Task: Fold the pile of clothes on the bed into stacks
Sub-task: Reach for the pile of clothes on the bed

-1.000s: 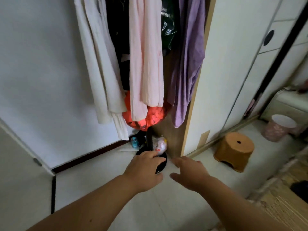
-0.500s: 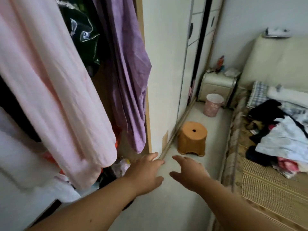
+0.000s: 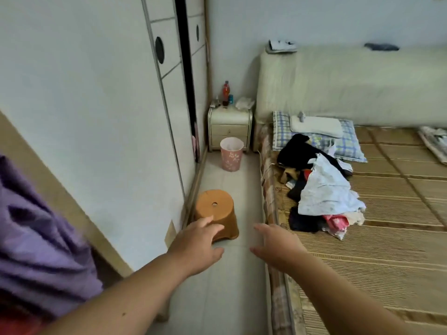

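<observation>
Avoid stool [image 3: 215, 209] just beyond loosely spread fingers of empty left hand [image 3: 196, 247]: trip risk while crossing to pile [image 3: 324, 192], well beyond loosely spread fingers of empty right hand [image 3: 278, 247].

An orange plastic stool [image 3: 215, 209] with a round hole in its top stands on the pale tiled floor [image 3: 232, 286], just beside the bottom rail of a white sliding wardrobe [image 3: 96, 117] whose doors carry dark round pulls [image 3: 159, 50]. Farther along, a pink flowered waste bin [image 3: 231, 155] sits in front of a cream nightstand [image 3: 229, 126] with drawers, which bears a red bottle [image 3: 226, 91], a smaller blue container [image 3: 231, 99] and something crumpled and white [image 3: 244, 102]. A purple cloth [image 3: 36, 250] hangs in folds at the left edge.
</observation>
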The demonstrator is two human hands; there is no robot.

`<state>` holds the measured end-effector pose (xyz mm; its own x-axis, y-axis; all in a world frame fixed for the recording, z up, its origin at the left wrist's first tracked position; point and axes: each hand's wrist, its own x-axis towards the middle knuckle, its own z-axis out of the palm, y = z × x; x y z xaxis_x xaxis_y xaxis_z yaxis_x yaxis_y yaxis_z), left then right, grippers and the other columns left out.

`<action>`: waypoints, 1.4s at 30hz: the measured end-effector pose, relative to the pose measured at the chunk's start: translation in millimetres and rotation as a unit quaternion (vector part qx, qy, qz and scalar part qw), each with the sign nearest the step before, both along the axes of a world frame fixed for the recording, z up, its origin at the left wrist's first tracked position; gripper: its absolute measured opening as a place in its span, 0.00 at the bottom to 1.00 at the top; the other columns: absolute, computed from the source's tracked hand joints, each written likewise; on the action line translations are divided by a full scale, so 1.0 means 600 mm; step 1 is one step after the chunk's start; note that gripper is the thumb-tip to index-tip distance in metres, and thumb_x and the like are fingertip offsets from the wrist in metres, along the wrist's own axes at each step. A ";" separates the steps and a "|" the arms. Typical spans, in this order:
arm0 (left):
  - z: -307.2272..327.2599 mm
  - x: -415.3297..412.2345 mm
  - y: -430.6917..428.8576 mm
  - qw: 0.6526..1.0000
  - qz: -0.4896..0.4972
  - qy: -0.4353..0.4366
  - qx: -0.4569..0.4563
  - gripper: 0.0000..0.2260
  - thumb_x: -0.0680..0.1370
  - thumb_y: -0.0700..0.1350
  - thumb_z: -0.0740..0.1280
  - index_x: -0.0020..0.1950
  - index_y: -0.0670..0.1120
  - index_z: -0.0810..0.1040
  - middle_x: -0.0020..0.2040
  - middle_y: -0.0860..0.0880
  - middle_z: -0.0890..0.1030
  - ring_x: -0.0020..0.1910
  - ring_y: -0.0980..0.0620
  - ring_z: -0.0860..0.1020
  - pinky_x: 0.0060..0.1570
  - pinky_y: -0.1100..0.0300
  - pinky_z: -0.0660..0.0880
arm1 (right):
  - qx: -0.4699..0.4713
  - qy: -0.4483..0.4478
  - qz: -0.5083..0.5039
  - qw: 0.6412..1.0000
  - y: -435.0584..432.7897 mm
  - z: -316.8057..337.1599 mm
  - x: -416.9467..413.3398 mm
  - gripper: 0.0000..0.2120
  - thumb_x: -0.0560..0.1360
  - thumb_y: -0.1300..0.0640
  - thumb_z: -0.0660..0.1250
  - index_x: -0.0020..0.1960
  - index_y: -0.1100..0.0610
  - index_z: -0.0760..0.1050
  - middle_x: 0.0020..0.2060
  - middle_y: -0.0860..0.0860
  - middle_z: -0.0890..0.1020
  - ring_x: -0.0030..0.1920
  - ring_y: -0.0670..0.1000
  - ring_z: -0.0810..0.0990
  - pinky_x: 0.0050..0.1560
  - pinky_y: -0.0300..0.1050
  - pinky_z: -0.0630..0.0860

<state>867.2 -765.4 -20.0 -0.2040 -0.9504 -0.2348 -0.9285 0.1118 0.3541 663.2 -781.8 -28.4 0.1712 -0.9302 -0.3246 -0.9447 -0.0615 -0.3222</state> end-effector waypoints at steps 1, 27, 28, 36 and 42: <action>0.002 -0.010 -0.034 1.000 -0.003 -0.002 0.000 0.27 0.76 0.56 0.64 0.75 0.56 0.64 0.79 0.52 0.56 0.76 0.49 0.58 0.72 0.55 0.60 | 0.001 0.002 0.005 1.000 -0.030 0.003 -0.008 0.29 0.75 0.41 0.63 0.73 0.45 0.61 0.69 0.49 0.71 0.68 0.52 0.70 0.69 0.55 0.66; 0.001 -0.251 -0.965 0.967 -0.256 0.005 0.004 0.28 0.75 0.55 0.65 0.75 0.57 0.63 0.78 0.50 0.58 0.75 0.47 0.60 0.71 0.48 0.63 | 0.022 0.038 -0.194 0.980 -0.790 0.012 -0.192 0.23 0.76 0.45 0.63 0.70 0.47 0.66 0.64 0.50 0.74 0.62 0.53 0.74 0.65 0.57 0.69; -0.009 -0.294 -0.993 0.961 -0.276 0.011 0.006 0.28 0.76 0.55 0.65 0.75 0.57 0.63 0.78 0.51 0.58 0.75 0.47 0.61 0.71 0.48 0.63 | 0.016 0.029 -0.219 0.975 -0.810 -0.001 -0.233 0.23 0.76 0.45 0.63 0.70 0.47 0.65 0.64 0.50 0.74 0.62 0.53 0.74 0.65 0.57 0.68; -0.033 -0.342 -1.017 0.953 -0.299 0.021 0.032 0.27 0.76 0.56 0.65 0.75 0.57 0.63 0.78 0.52 0.58 0.75 0.49 0.60 0.71 0.50 0.63 | 0.022 0.020 -0.237 0.971 -0.816 -0.022 -0.277 0.24 0.75 0.41 0.62 0.70 0.44 0.65 0.62 0.49 0.74 0.61 0.53 0.75 0.62 0.53 0.70; -0.038 -0.452 -1.090 0.948 -0.316 0.005 0.033 0.28 0.75 0.56 0.65 0.75 0.57 0.64 0.77 0.52 0.59 0.74 0.49 0.62 0.70 0.49 0.63 | 0.023 0.008 -0.264 0.964 -0.887 -0.036 -0.393 0.26 0.75 0.42 0.62 0.72 0.43 0.62 0.62 0.50 0.74 0.61 0.54 0.74 0.59 0.52 0.72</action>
<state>596.2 -1419.2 -42.7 -0.7305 -0.6206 -0.2850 -0.6800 0.6218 0.3886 427.3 -1313.7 -49.8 -0.3276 -0.8711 -0.3659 -0.8457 0.4431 -0.2975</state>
